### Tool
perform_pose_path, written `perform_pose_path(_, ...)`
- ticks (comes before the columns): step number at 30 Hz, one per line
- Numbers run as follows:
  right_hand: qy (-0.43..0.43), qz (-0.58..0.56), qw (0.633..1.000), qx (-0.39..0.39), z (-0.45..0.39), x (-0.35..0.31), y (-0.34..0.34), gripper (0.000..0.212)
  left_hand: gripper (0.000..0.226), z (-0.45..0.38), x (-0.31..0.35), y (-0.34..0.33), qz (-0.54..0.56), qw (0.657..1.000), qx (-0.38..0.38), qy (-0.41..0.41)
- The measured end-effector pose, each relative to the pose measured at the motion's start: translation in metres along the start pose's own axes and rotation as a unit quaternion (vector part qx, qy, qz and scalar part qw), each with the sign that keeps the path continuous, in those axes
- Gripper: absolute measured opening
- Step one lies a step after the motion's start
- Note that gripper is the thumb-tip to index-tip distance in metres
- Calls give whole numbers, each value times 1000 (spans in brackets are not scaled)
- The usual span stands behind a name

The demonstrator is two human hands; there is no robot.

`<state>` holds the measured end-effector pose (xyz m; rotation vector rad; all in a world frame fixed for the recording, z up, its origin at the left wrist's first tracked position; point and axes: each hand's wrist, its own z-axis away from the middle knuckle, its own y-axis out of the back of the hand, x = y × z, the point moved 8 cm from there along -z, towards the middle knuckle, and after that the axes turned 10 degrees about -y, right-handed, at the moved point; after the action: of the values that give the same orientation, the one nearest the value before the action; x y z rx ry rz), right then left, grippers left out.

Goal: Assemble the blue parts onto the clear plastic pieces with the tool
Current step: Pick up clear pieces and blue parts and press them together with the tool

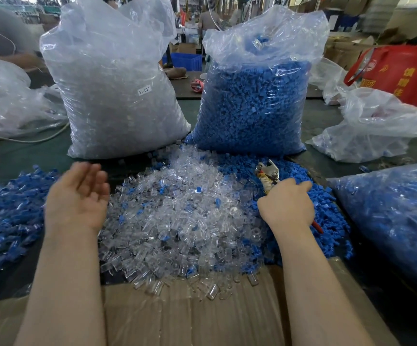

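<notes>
A heap of clear plastic pieces [182,216] lies in the middle of the table. Loose blue parts [327,221] are piled to its right. My right hand [286,204] grips a pliers-like tool [267,172] with a taped grip and red handle tips, its metal jaws pointing away over the blue pile. My left hand [77,196] hovers over the gap between the clear heap and a pile of assembled blue-and-clear pieces [7,216] on the left. Its fingers are relaxed, blurred, and hold nothing.
A tall bag of clear pieces [117,96] and a tall bag of blue parts [255,101] stand behind the heaps. Another bag with blue pieces [397,221] lies at the right. Flattened cardboard [190,318] covers the near table edge. A red bag [402,68] sits far right.
</notes>
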<state>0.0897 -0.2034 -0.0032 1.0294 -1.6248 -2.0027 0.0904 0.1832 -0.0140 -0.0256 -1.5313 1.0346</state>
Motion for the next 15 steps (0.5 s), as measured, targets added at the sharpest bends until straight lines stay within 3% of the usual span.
perform_pose_path(1,-3,6,1000,-10,0,1,-3,57,18,10,0,-19,-120,991,-50,-14)
perform_pose_path(3,-4,5,1000,-30,-1,2,-7,50,25,29,-11,-53,-346,922,-167,-50)
perform_pose_path(5,5,3,999,-34,-2,0,-7,46,45,53,-33,-75,-478,834,-275,-34)
perform_pose_path(7,19,6,999,-29,-1,-3,-7,45,65,68,-59,-81,-592,723,-354,-17)
perform_pose_path(9,26,7,999,-27,0,-4,-6,43,70,74,-71,-88,-682,626,-374,-53)
perform_pose_path(10,27,6,999,-27,0,-4,-6,41,66,75,-73,-91,-702,603,-371,-78)
perform_pose_path(11,27,3,999,-26,-1,-3,-6,38,59,75,-72,-95,-701,603,-367,-102)
perform_pose_path(13,26,-9,999,-20,-2,-2,-5,28,41,75,-65,-100,-677,629,-353,-143)
perform_pose_path(15,19,-21,1000,-10,-4,0,-4,21,27,73,-60,-100,-679,631,-335,-170)
